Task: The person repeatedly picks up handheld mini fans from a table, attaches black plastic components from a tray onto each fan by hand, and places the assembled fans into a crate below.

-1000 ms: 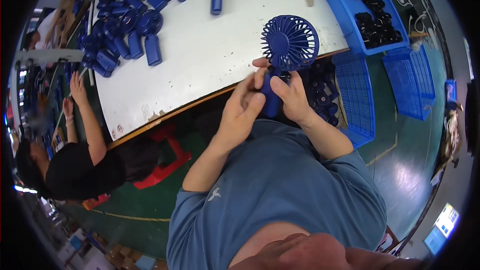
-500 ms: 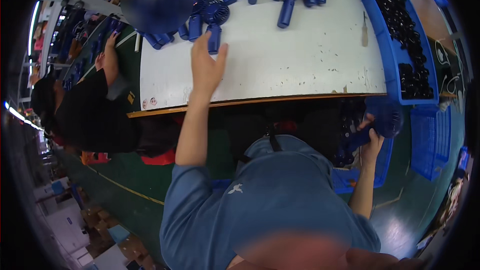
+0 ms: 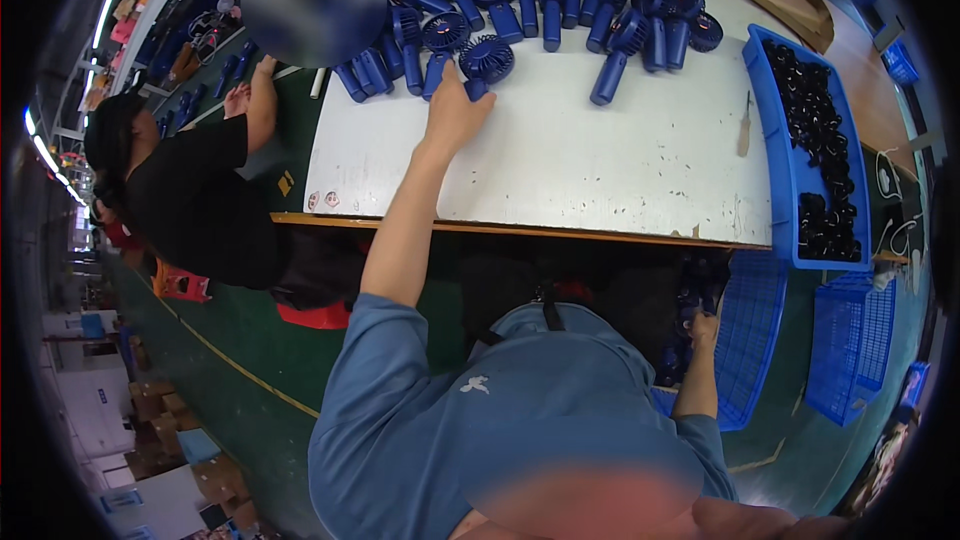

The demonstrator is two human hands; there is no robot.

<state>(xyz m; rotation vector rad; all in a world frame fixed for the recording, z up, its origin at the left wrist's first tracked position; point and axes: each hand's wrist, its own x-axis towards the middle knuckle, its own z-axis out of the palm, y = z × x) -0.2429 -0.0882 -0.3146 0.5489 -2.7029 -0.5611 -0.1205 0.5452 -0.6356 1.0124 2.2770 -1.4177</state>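
Observation:
At the near edge of a cluster of dark blue handheld fans, my left hand (image 3: 458, 118) has its thumb and fingers round the handle of one handheld fan (image 3: 487, 60). That fan's round grille points away from me, and it rests on the white tabletop (image 3: 600, 160). My right hand (image 3: 705, 328) is low on the right, below the table edge, at a blue basket (image 3: 752, 340) with several dark blue fans (image 3: 690, 295) in it. Its fingers are mostly hidden, so its grip is unclear. Another fan (image 3: 612, 70) lies apart, right of my left hand.
A blue crate (image 3: 757, 140) of black ring-shaped parts stands at the table's right end. Beside it a thin tool (image 3: 744, 125) lies on the tabletop. Another blue basket (image 3: 850, 340) is at far right. A person in black (image 3: 200, 200) works at the left.
My left hand has moved forward and closed on a fan handle. My right hand, which held a fan near the table edge, has lowered toward the basket. The view has shifted.

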